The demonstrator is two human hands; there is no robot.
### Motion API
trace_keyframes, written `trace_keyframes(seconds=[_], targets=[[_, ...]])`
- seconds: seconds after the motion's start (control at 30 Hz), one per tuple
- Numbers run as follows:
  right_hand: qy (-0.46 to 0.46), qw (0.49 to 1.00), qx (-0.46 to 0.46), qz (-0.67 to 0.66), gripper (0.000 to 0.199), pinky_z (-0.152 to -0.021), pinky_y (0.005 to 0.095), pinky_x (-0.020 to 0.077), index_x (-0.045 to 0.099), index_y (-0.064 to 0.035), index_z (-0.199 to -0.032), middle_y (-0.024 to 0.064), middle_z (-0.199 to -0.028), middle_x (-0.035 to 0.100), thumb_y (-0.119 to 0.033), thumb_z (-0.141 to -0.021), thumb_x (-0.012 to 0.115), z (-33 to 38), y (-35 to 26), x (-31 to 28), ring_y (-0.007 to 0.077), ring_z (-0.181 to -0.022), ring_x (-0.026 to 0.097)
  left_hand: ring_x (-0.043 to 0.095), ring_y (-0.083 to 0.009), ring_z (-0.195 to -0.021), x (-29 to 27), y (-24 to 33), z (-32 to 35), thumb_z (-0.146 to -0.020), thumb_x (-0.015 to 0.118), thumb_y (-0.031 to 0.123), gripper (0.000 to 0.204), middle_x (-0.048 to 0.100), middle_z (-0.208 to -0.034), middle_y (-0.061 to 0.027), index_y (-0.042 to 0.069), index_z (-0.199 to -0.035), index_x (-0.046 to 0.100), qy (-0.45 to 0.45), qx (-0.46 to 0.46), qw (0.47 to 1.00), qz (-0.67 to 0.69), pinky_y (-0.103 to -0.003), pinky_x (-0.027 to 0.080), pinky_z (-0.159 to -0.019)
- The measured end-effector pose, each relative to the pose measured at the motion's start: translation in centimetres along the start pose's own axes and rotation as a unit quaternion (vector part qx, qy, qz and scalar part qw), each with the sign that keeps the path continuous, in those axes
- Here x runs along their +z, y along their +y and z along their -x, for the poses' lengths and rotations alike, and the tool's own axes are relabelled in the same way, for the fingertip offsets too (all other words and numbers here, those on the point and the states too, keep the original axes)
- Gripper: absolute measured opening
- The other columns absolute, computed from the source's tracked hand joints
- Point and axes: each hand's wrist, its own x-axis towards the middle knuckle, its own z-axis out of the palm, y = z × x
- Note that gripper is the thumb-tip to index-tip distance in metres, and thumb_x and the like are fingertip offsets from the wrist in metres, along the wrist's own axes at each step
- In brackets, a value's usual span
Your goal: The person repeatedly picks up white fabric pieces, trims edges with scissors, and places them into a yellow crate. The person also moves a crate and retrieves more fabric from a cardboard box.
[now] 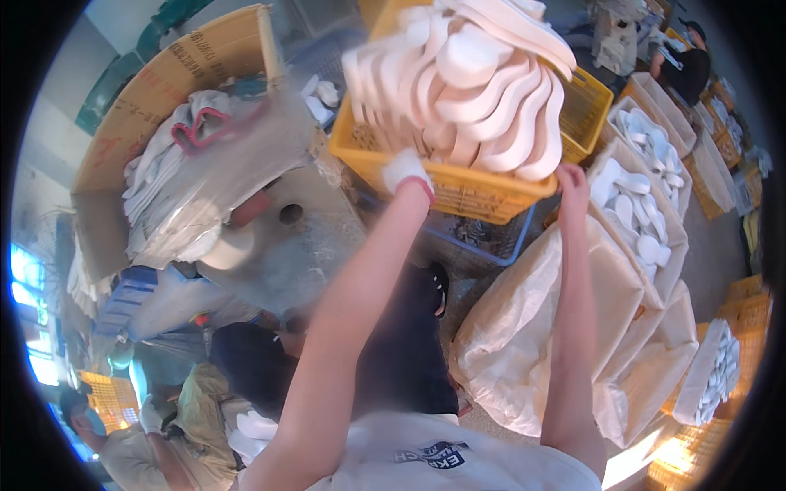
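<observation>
A yellow plastic crate (pixel 458 182) is in front of me, heaped with pale pink shoe soles (pixel 491 98), several standing on edge in rows and others lying on top. My left hand (pixel 406 168), in a white glove with a red cuff, grips the near rim of the crate left of its middle; its fingers are partly blurred. At the crate's near right corner my bare right hand (pixel 572 182) holds the edge, with its fingertips partly hidden. The crate sits above a blue basket (pixel 491 255).
On the left stands a large cardboard box (pixel 176 69) with white cloths beside a worn machine table (pixel 303 237). Lined bins of white soles (pixel 634 204) and cloth-covered sacks (pixel 548 319) run along the right. One person (pixel 147 458) is at lower left, another (pixel 686 69) at far right.
</observation>
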Motion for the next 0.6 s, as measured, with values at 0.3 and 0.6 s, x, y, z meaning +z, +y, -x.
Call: trace_keyframes(seconds=[0.3, 0.6], targets=[[0.054, 0.989, 0.136, 0.036, 0.034, -0.082, 0.0319, 0.0452, 0.059, 0.0003, -0.115, 0.0103, -0.104, 0.064, -0.025, -0.092, 0.058, 11.4, 21.1, -0.8, 0.0183, -0.091, 0.057, 0.060, -0.0249, -0.056, -11.0, -9.4, -8.7, -0.083, 0.055, 0.000, 0.008, 0.061, -0.072, -0.0147, -0.004, -0.089, 0.057, -0.043, 0.041, 0.995, -0.083, -0.037, 0.050, -0.049], [0.034, 0.979, 0.174, 0.102, 0.038, -0.088, 0.0355, 0.0442, 0.057, 0.0009, -0.118, 0.0139, -0.111, 0.062, -0.025, -0.091, 0.059, 16.7, 25.5, 1.6, 0.0229, -0.099, 0.057, 0.066, -0.0202, -0.096, -14.9, -9.8, -12.2, -0.094, 0.046, 0.013, 0.026, 0.069, -0.107, -0.0008, 0.017, -0.106, 0.068, -0.072, 0.301, 0.270, -0.912, -0.035, 0.052, -0.079]])
